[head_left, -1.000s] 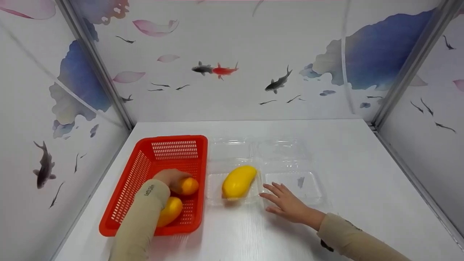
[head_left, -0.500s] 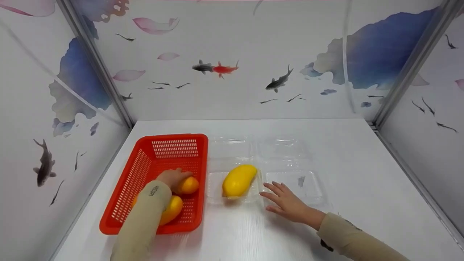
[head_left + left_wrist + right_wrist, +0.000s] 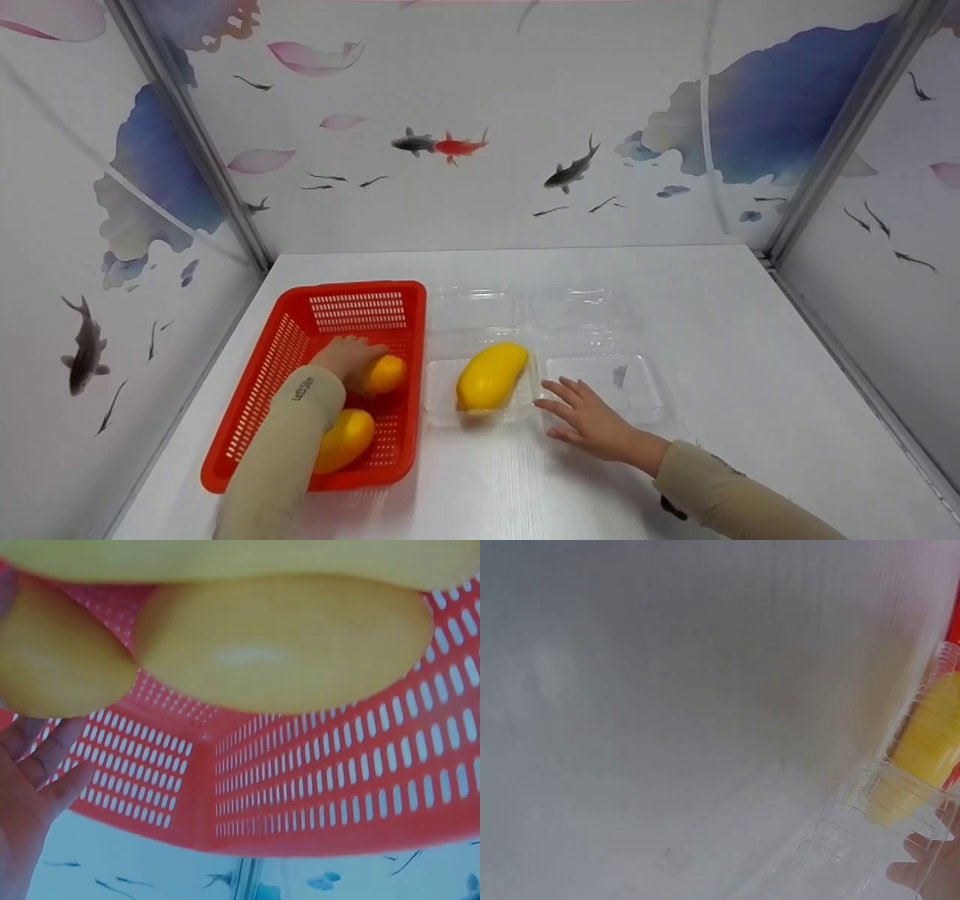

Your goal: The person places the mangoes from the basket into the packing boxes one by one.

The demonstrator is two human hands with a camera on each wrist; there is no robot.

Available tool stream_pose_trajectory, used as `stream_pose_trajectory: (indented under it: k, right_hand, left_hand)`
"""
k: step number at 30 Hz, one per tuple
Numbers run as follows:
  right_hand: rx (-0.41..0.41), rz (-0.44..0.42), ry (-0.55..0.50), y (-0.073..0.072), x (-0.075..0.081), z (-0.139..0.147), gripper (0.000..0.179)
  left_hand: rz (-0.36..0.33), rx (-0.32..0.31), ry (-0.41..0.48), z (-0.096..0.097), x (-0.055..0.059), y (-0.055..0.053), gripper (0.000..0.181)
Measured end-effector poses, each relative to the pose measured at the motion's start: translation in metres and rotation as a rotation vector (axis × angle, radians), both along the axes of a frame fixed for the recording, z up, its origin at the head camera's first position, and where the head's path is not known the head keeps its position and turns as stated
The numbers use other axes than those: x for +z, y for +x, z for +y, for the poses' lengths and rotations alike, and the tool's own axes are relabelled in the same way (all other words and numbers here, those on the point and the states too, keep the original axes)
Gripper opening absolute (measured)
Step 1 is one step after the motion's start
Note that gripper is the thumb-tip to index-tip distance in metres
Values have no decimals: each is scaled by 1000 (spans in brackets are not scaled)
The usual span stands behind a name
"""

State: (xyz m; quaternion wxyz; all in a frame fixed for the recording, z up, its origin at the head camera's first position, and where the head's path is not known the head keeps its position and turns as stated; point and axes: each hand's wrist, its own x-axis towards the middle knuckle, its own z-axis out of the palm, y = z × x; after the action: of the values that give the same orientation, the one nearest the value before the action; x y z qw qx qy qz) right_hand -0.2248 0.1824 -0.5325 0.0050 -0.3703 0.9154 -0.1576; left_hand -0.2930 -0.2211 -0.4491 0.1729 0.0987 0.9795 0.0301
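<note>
My left hand (image 3: pixel 346 361) is inside the red basket (image 3: pixel 418 420), its fingers around the side of an orange-yellow mango (image 3: pixel 387 373). In the left wrist view, fingers (image 3: pixel 69 784) show just below that mango (image 3: pixel 56 652); the sleeve and fruit hide part of the grip. Another mango (image 3: pixel 349 441) lies nearer the basket's front, partly under the forearm. A larger yellow mango (image 3: pixel 491 376) lies in a clear plastic clamshell box (image 3: pixel 442 390). My right hand (image 3: pixel 592 420) has its fingers spread beside a second clear clamshell box (image 3: pixel 652 382), which holds no fruit.
Both clamshell lids (image 3: pixel 480 307) lie folded back toward the rear wall (image 3: pixel 510 217). The white table (image 3: pixel 735 360) is bounded by printed panels and metal posts (image 3: pixel 847 135). In the left wrist view, further yellow fruit (image 3: pixel 277 645) fills the basket close to the camera.
My left hand has shifted slightly toward the back of the basket, and the mango at its fingers has moved a little the same way. The right hand stays where it was.
</note>
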Motion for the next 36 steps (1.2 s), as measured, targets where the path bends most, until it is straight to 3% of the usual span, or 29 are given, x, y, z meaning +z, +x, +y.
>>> stream_pose_trajectory:
  k: [3,8,13,17,20,24,30,36]
  right_hand:
    - [2,-1,1,0,0,0,49]
    - [5,4,-6,0,0,1,49]
    - [7,31,-5,0,0,0,48]
    - [7,19,2,0,-1,0,48]
    - [7,14,4,0,-2,0,49]
    - [5,22,7,0,-2,1,50]
    - [6,25,6,-1,-3,0,51]
    - [-6,24,4,0,-3,0,49]
  left_hand:
    - [18,-28,30,0,14,-3,76]
    - [74,-40,154,6,31,-13,78]
    - [142,-96,160,21,42,-23,78]
    - [186,-81,148,39,50,-27,75]
    - [189,-22,174,54,55,-27,74]
    - [143,80,244,75,59,-25,67]
    - [-6,209,305,104,59,-18,59]
    - [-153,376,404,128,48,-11,50]
